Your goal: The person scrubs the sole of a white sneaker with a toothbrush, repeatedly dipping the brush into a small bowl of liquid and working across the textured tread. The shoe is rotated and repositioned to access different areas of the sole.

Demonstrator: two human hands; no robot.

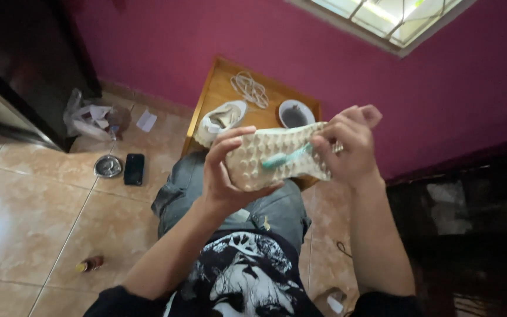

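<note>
Fingers of my left hand [221, 170] clamp the shoe [280, 155], sole up, at frame centre. My right hand [347, 147] pinches a teal toothbrush [286, 157] on the sole. The shoe's long axis runs left-right between both hands.

The left hand [221, 173] grips a pale shoe [277, 155] sole-up while the right hand [347, 147] presses a teal toothbrush [283, 157] against it.
</note>
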